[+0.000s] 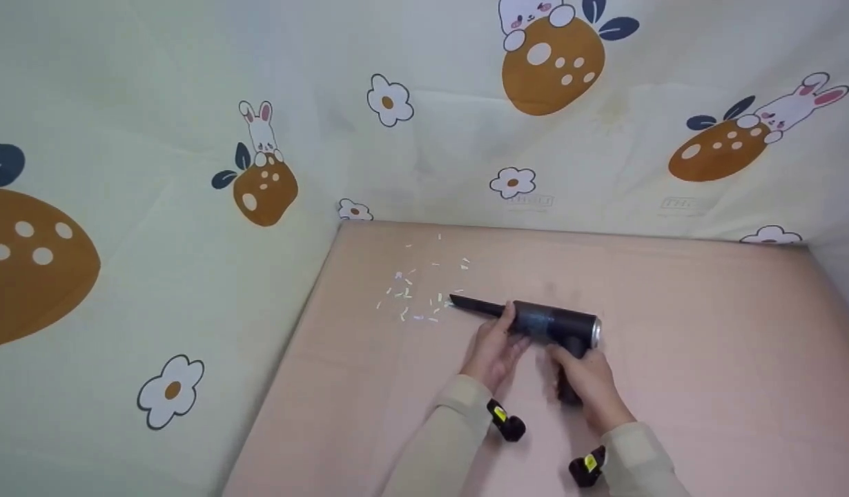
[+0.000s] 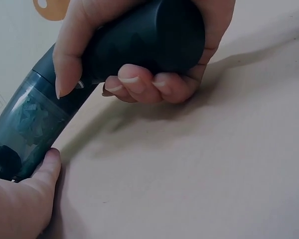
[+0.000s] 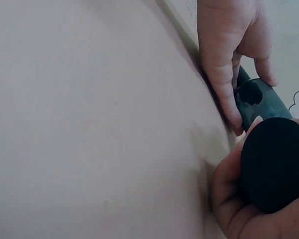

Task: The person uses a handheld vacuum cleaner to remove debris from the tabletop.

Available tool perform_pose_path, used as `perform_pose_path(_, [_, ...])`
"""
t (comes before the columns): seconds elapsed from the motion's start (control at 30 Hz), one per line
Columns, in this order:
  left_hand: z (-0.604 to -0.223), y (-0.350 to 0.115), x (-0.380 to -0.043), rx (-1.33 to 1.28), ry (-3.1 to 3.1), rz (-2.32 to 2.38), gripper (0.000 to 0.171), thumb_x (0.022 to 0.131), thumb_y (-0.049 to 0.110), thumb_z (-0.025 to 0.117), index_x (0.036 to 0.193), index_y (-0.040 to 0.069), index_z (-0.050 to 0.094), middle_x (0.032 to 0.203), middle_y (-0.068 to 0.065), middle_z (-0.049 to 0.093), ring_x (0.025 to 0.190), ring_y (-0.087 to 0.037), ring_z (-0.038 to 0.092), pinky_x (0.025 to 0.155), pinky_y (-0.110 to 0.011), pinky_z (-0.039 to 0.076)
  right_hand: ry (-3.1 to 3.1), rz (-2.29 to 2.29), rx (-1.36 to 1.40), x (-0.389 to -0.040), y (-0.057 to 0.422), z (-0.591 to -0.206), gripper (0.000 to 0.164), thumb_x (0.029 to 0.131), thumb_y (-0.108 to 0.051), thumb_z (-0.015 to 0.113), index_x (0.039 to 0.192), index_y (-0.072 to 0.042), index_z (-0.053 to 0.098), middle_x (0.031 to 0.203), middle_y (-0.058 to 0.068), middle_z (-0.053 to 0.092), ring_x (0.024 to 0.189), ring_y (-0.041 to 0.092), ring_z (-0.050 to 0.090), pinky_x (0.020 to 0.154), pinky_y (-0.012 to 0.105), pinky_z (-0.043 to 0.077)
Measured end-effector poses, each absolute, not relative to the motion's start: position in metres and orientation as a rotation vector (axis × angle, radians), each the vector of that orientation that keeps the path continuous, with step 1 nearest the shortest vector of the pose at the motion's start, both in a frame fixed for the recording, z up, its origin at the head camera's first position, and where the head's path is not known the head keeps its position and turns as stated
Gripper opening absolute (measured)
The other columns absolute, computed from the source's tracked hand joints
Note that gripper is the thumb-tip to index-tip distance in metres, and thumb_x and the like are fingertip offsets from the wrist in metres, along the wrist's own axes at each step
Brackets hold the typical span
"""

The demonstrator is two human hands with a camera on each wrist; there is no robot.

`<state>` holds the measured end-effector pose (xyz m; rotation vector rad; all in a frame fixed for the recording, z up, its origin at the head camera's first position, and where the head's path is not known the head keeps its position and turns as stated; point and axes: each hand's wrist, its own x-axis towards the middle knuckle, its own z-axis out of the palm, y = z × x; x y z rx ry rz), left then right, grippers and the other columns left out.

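A black handheld vacuum cleaner (image 1: 557,323) is held over the table, its slim crevice nozzle (image 1: 474,304) pointing left at small pale paper scraps (image 1: 406,293). My right hand (image 1: 590,383) grips its handle, fingers wrapped round it in the left wrist view, with the handle's round end (image 2: 180,36) facing the camera. Near the base of the nozzle, my left hand (image 1: 495,348) holds the front of the body between thumb and fingers. Crumpled bits show inside the see-through dust cup (image 2: 32,117). In the right wrist view, the left hand (image 3: 229,55) spans the cup's front end.
The pinkish table (image 1: 714,345) meets pale cloth walls (image 1: 424,159) printed with rabbits and flowers at its back and left edges. Scraps lie scattered over the table's back left part. A small black camera sits at each wrist, the left one (image 1: 507,421) close to the table.
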<state>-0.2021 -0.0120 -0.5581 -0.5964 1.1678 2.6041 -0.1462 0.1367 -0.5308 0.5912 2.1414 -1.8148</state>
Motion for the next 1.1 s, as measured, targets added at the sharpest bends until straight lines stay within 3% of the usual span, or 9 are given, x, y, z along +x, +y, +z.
perform_pose_path(0.3, [-0.558, -0.012, -0.201, -0.604, 1.150, 2.627, 0.049, 0.101, 0.034, 0.063, 0.129, -0.006, 0.059, 0.117, -0.019, 0.072, 0.113, -0.029, 0.069, 0.102, -0.041, 0.056, 2.157, -1.789, 0.589, -0.148, 0.135, -0.527, 0.035, 0.095, -0.036, 0.065, 0.097, -0.002, 0.055, 0.065, 0.002, 0.060, 0.055, 0.015, 0.059, 0.055, 0.029, 0.053])
perform_pose_path(0.63, [-0.556, -0.016, -0.203, -0.650, 1.155, 2.604, 0.048, 0.101, 0.035, 0.062, 0.128, -0.004, 0.060, 0.113, -0.016, 0.073, 0.105, -0.022, 0.071, 0.102, -0.040, 0.056, 2.160, -1.772, 0.593, -0.150, 0.131, -0.525, 0.032, 0.094, -0.035, 0.066, 0.087, -0.005, 0.057, 0.064, 0.000, 0.059, 0.057, 0.014, 0.059, 0.055, 0.028, 0.052])
perform_pose_path(0.93, [-0.555, -0.025, -0.202, -0.673, 1.143, 2.634, 0.045, 0.100, 0.034, 0.065, 0.125, -0.004, 0.062, 0.106, -0.013, 0.075, 0.101, -0.023, 0.072, 0.101, -0.042, 0.057, 2.141, -1.760, 0.554, -0.153, 0.125, -0.523, 0.034, 0.095, -0.035, 0.064, 0.097, -0.003, 0.054, 0.066, 0.001, 0.060, 0.058, 0.014, 0.058, 0.056, 0.028, 0.051])
perform_pose_path(1.1, [-0.556, -0.028, -0.200, -0.673, 1.136, 2.656, 0.045, 0.099, 0.034, 0.065, 0.123, -0.004, 0.062, 0.106, -0.015, 0.075, 0.098, -0.022, 0.073, 0.099, -0.040, 0.058, 2.146, -1.764, 0.516, -0.154, 0.124, -0.524, 0.033, 0.095, -0.034, 0.066, 0.094, -0.003, 0.057, 0.064, 0.002, 0.061, 0.057, 0.015, 0.058, 0.058, 0.028, 0.051])
